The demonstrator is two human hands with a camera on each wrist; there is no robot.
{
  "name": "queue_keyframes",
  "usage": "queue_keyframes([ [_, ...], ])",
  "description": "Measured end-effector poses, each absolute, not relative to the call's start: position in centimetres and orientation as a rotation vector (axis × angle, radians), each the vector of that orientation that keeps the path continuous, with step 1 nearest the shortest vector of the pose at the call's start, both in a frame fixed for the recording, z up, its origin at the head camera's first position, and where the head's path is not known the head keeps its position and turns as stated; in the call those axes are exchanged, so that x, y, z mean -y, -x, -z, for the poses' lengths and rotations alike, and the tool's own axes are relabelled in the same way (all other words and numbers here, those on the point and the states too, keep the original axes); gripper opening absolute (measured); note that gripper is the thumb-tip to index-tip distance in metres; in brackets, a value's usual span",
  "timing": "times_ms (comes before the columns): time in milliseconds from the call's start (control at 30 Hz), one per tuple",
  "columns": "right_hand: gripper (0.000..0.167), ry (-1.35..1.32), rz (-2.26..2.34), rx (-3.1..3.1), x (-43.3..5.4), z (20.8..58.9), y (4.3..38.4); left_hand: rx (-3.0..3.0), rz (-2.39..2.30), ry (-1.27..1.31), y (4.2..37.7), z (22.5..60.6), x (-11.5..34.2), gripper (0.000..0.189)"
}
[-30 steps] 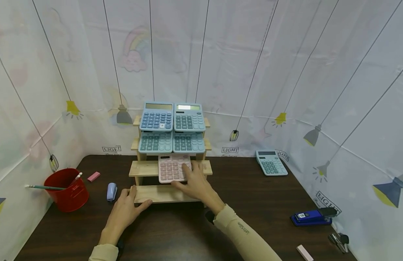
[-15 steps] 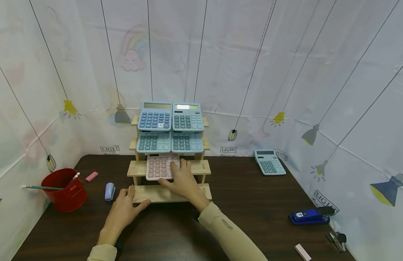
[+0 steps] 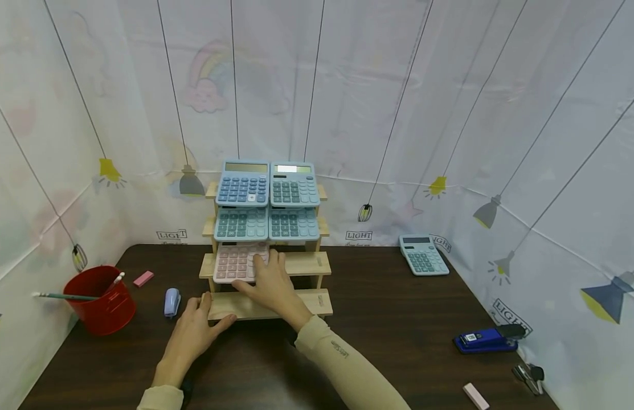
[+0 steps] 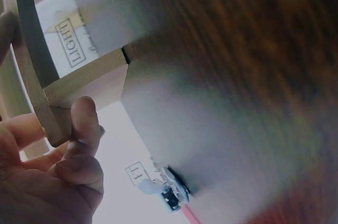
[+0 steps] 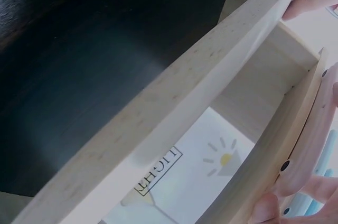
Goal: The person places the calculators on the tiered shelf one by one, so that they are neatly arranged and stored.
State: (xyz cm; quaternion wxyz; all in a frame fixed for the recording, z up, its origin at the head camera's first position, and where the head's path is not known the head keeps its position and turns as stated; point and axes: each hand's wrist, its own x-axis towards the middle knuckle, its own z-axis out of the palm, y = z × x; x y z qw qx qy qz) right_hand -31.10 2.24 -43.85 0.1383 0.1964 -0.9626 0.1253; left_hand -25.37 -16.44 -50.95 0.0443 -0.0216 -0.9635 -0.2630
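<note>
A pink calculator (image 3: 232,265) lies tilted back at the left of the third tier of a wooden step rack (image 3: 309,263). My right hand (image 3: 270,293) holds it by its right part, fingers over the keys and thumb at the front edge. In the right wrist view, the thumb (image 5: 265,208) sits beside the calculator's rounded corner. My left hand (image 3: 190,336) grips the left end of the rack's lowest board (image 4: 58,129), seen in the left wrist view with fingers around it. Blue and blue-green calculators (image 3: 294,185) fill the two upper tiers in pairs.
Left of the rack are a red bucket (image 3: 103,310) with pencils, a pink eraser (image 3: 143,278) and a small light-blue stapler (image 3: 171,302). Rightward lie another calculator (image 3: 423,254), a dark-blue stapler (image 3: 488,339), a pale eraser (image 3: 475,396) and a metal clip-like item (image 3: 529,377).
My right hand has slid the pink calculator leftward along the third tier, from the middle to the left end. The left hand has stayed at the lowest board.
</note>
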Motion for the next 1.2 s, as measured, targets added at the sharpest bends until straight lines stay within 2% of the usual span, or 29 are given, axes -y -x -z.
queue_keyframes([
  [333, 0.073, -0.579, -0.336, 2.753, -2.1, 43.9, 30.8, 2.947, 0.793, 0.071, 25.3, 50.9, 16.3, 0.102],
  [567, 0.078, -0.571, -0.334, 2.789, -3.6, 43.8, 30.2, 2.969, 0.804, 0.067, 25.2, 50.7, 16.1, 0.104],
  [700, 0.081, -0.549, -0.327, 2.802, -5.4, 44.1, 29.8, 2.98, 0.81, 0.058, 25.2, 50.6, 16.1, 0.106],
  [1067, 0.064, -0.479, -0.364, 2.744, -12.4, 44.5, 29.9, 3.01, 0.81, 0.023, 25.4, 50.5, 16.2, 0.11],
  [1200, 0.066, -0.409, -0.389, 2.766, -15.3, 44.4, 30.4, 3.007, 0.809, 0.02, 25.3, 50.6, 16.3, 0.108],
])
